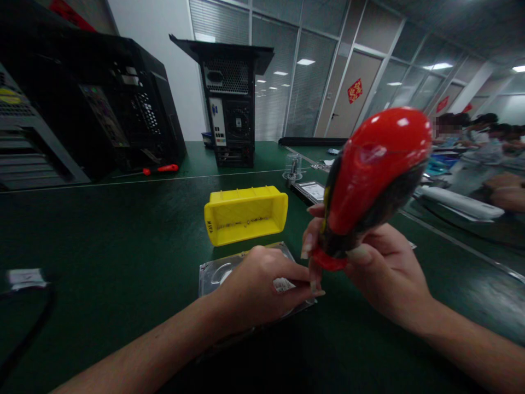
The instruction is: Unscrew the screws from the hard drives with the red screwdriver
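Note:
My right hand (388, 268) grips a screwdriver (379, 169) by its red and black handle, which stands upright with its tip pointing down. The screwdriver's tip is hidden behind fingers at the right corner of a silver hard drive (210, 278). Across that drive lies my left hand (262, 284), its thumb and forefinger pinched together beside the screwdriver's lower end; what they pinch is too small or hidden to name. Just behind the drive, a yellow bin (246, 236) holds several tiny screws along its inside.
Open black computer cases (164, 104) stand at the back left, another tower (229, 109) behind the bin. A second screwdriver (162, 169) lies by them. Right of the bin are another hard drive (311, 191) and a clear plastic container (292, 167). People sit far right.

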Demonstrator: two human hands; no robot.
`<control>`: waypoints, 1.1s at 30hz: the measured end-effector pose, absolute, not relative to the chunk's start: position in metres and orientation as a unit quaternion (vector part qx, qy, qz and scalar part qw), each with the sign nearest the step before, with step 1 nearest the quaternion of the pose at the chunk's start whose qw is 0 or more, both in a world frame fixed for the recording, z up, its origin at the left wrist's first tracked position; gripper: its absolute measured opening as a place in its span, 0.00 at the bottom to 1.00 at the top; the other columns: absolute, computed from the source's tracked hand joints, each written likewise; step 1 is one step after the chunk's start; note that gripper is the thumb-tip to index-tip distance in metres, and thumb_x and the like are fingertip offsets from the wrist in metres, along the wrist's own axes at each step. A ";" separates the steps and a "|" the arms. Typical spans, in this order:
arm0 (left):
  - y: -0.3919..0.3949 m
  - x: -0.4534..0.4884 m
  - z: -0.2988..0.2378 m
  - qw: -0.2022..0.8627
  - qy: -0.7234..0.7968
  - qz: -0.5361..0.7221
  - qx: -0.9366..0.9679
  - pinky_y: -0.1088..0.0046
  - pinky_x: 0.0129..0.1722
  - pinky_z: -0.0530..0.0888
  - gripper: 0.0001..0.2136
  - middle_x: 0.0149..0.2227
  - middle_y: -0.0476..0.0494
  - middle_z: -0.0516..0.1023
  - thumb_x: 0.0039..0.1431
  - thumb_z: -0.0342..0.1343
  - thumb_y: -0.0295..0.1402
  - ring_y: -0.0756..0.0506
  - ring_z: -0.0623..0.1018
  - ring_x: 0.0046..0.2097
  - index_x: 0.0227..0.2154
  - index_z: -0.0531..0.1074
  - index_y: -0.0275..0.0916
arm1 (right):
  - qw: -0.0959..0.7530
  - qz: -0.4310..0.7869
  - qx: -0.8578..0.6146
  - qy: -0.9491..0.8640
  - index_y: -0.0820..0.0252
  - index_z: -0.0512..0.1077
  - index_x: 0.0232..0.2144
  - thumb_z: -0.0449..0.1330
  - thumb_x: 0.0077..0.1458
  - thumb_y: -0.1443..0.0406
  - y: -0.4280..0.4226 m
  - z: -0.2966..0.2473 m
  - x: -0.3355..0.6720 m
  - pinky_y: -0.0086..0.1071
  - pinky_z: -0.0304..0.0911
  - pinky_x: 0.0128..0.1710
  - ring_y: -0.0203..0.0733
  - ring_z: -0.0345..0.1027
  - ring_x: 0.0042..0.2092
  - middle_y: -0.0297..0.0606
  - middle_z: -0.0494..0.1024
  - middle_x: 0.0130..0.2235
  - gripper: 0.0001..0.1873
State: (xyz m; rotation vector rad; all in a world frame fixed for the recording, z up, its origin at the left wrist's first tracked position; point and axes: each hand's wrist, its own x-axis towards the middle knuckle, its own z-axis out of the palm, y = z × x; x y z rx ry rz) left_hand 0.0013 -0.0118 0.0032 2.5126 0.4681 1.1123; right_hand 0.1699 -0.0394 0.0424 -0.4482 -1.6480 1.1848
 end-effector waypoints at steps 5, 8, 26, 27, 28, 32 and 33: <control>-0.012 0.001 0.002 0.189 0.170 0.394 0.883 0.79 0.30 0.69 0.01 0.27 0.50 0.79 0.53 0.62 0.26 0.51 0.77 0.28 0.28 0.75 0.36 | 0.509 0.485 -0.187 -0.686 0.50 0.70 0.49 0.57 0.58 0.60 -0.038 0.042 0.169 0.24 0.70 0.35 0.33 0.70 0.35 0.32 0.73 0.38 0.16; -0.012 0.001 0.003 0.192 0.171 0.394 0.883 0.79 0.30 0.70 0.01 0.27 0.49 0.79 0.53 0.62 0.26 0.51 0.78 0.28 0.28 0.76 0.36 | 0.507 0.485 -0.190 -0.687 0.50 0.70 0.48 0.57 0.58 0.60 -0.038 0.042 0.170 0.24 0.70 0.35 0.33 0.70 0.36 0.32 0.74 0.38 0.15; -0.011 0.001 0.005 0.269 0.200 0.373 0.865 0.80 0.33 0.71 0.06 0.31 0.48 0.80 0.51 0.64 0.31 0.51 0.78 0.31 0.33 0.77 0.36 | 0.520 0.470 -0.214 -0.680 0.48 0.71 0.44 0.60 0.54 0.59 -0.038 0.042 0.168 0.23 0.69 0.30 0.34 0.68 0.35 0.32 0.73 0.36 0.13; -0.010 0.001 0.004 0.270 0.195 0.377 0.864 0.80 0.33 0.71 0.07 0.32 0.48 0.80 0.50 0.65 0.32 0.50 0.79 0.32 0.33 0.77 0.36 | 0.518 0.471 -0.215 -0.680 0.48 0.71 0.44 0.60 0.54 0.59 -0.039 0.042 0.168 0.23 0.68 0.28 0.34 0.68 0.34 0.32 0.73 0.36 0.13; -0.010 0.001 0.003 0.270 0.189 0.382 0.863 0.80 0.33 0.71 0.08 0.31 0.48 0.80 0.50 0.65 0.32 0.50 0.79 0.32 0.33 0.77 0.36 | 0.519 0.469 -0.216 -0.681 0.48 0.71 0.43 0.60 0.54 0.59 -0.039 0.042 0.168 0.24 0.69 0.29 0.34 0.68 0.34 0.32 0.73 0.36 0.13; -0.009 0.001 0.002 0.261 0.173 0.401 0.861 0.80 0.32 0.71 0.04 0.30 0.49 0.80 0.51 0.64 0.29 0.50 0.79 0.31 0.32 0.77 0.37 | 0.521 0.452 -0.217 -0.691 0.47 0.71 0.43 0.60 0.55 0.59 -0.039 0.042 0.168 0.29 0.69 0.42 0.37 0.70 0.42 0.32 0.73 0.39 0.12; -0.009 0.001 0.002 0.259 0.175 0.400 0.862 0.79 0.33 0.71 0.04 0.30 0.49 0.80 0.51 0.64 0.29 0.50 0.79 0.31 0.31 0.77 0.37 | 0.521 0.451 -0.215 -0.692 0.47 0.71 0.44 0.59 0.56 0.59 -0.039 0.042 0.168 0.29 0.69 0.43 0.37 0.70 0.42 0.32 0.74 0.40 0.12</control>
